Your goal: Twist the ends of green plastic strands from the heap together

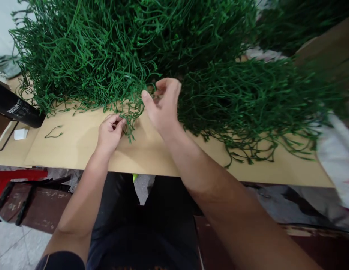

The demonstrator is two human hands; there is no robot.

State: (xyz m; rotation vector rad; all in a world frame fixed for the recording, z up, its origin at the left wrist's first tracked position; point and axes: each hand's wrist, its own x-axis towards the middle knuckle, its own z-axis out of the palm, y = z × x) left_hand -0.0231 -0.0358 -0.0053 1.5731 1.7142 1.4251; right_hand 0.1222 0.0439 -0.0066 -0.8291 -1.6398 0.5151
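Note:
My left hand [111,129] rests low over the cardboard surface, its thumb and fingertips pinched on thin green plastic stems [131,120] that hang off the front of a big pile. Up and to the right, my right hand [164,103] is held with thumb and fingers apart at the edge of the same pile; I see nothing in its grasp. The large pile of green plastic stems [101,52], each with small forked tips, rises behind both hands. A second, lower heap of stems [247,101] lies to the right, beside my right forearm.
A black vacuum bottle [17,105] lies tilted at the left, near a small white paper piece [21,134]. One loose stem [54,133] is on the cardboard tabletop [75,150]. White sacking [336,161] hangs at the right edge, and a red stool [19,178] is below left.

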